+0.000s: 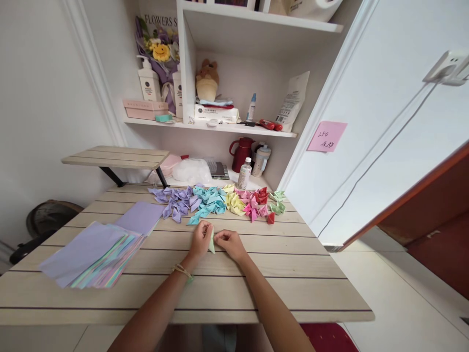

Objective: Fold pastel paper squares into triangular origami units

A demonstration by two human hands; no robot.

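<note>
Between my hands, just above the table, is a small piece of folded pale green paper (211,242) with a pointed lower end. My left hand (201,240) pinches it from the left, its fingers curled and covering part of the paper. My right hand (231,244) is closed too, thumb and fingertips together at the paper's right edge. Beyond my hands lie several folded paper pieces in colour groups: purple (178,201), blue (210,201), yellow (234,203), pink (252,209), red (261,195) and light green (277,208).
A fanned stack of coloured paper sheets (84,249) lies on the slatted table (293,288) at left, below a small raised stand (117,156). A clear bottle (244,173), a red jug (242,154) and a plastic bag (192,171) stand behind the paper pieces.
</note>
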